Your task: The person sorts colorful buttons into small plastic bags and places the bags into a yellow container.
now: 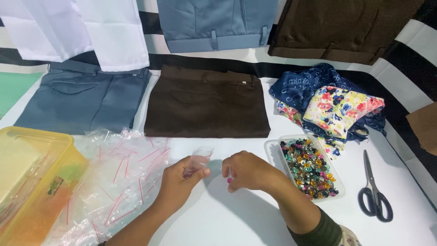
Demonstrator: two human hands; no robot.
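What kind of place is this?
Probably a sewing or tailoring worktable: folded trousers lie in rows, scissors sit beside a tray of colourful buttons, and patterned cloth is piled nearby.

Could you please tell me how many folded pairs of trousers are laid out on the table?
4: blue trousers at left, dark brown trousers in the middle, another blue pair top centre, another brown pair top right. White cloth may hide more.

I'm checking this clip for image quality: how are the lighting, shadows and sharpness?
Head view: even, bright light; soft shadows under the left hand and right hand on the white table; small clear bag slightly blurred; tray of beads and scissors sharp; mild glare on the plastic bags.
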